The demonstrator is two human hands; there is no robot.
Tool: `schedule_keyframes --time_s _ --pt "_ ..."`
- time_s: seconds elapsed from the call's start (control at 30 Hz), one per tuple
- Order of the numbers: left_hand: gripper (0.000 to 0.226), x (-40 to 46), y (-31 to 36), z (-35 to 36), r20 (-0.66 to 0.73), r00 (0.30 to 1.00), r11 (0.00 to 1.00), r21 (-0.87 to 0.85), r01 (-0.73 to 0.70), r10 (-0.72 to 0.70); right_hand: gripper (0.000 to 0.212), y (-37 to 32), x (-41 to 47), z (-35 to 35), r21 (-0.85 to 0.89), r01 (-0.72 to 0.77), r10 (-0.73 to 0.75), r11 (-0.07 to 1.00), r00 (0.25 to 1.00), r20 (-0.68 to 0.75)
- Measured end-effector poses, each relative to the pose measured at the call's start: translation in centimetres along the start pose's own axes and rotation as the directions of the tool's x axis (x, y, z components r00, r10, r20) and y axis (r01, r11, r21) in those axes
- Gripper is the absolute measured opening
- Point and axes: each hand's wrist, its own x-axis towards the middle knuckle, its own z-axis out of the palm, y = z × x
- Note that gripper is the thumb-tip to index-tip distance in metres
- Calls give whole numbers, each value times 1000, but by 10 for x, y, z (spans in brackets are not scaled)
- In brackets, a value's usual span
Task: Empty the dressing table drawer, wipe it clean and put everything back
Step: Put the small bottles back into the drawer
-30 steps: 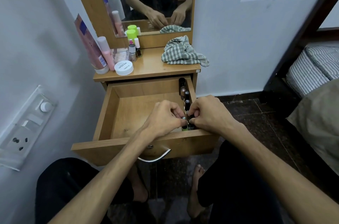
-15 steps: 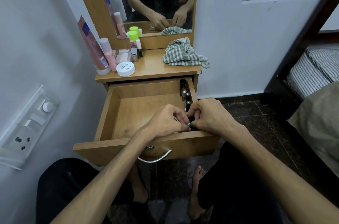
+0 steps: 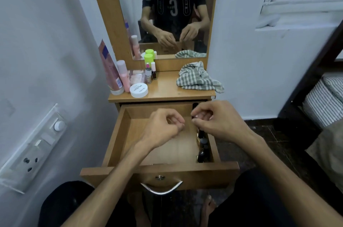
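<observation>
The wooden drawer (image 3: 204,169) of the dressing table stands pulled out below me. A row of small dark bottles (image 3: 202,145) lines its right wall, and the rest of its floor is bare wood. My left hand (image 3: 165,128) hovers over the middle of the drawer with curled fingers and nothing in them. My right hand (image 3: 217,122) is over the back of the row, fingertips pinched around a small bottle (image 3: 194,117) there. A green-and-white checked cloth (image 3: 196,78) lies crumpled on the tabletop (image 3: 167,87) at the right.
On the tabletop's left stand a pink tube (image 3: 109,70), a pink bottle (image 3: 123,75), a white jar (image 3: 138,90), a green-capped bottle (image 3: 148,58) and small vials. A mirror (image 3: 167,3) rises behind. A socket panel (image 3: 35,148) is on the left wall, a bed (image 3: 324,100) at right.
Both hands have left the front right corner of the drawer and moved toward its back, and they have drawn apart. My view has tilted upward.
</observation>
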Motion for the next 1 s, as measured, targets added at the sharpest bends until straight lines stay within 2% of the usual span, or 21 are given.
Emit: schedule_keyframes --time_s 0.1,0.2,0.33,0.53,0.67,0.77,1.0 --pt "16 25 5 -25 -332 940 993 113 -47 82 13 -11 41 9 48 38 -31 998 991 -134" --pt "12 53 11 -55 -453 868 950 305 -63 203 19 -23 88 23 50 57 -44 997 970 -239" --pt "28 97 8 -83 -443 845 834 552 -8 301 26 -38 148 38 51 59 -40 997 951 -306" --pt "14 143 -6 -84 -384 873 707 704 66 300 38 -47 209 54 7 10 -8 1000 958 -287" --pt "16 152 -15 -78 -372 874 695 717 55 314 33 -45 228 61 -49 49 -61 998 962 -266" --pt "17 156 -21 -78 -401 846 695 717 52 351 22 -44 235 66 -72 50 -68 996 959 -276" --pt "17 150 -17 -80 -427 818 720 694 22 386 13 -44 230 64 12 34 -27 999 940 -340"
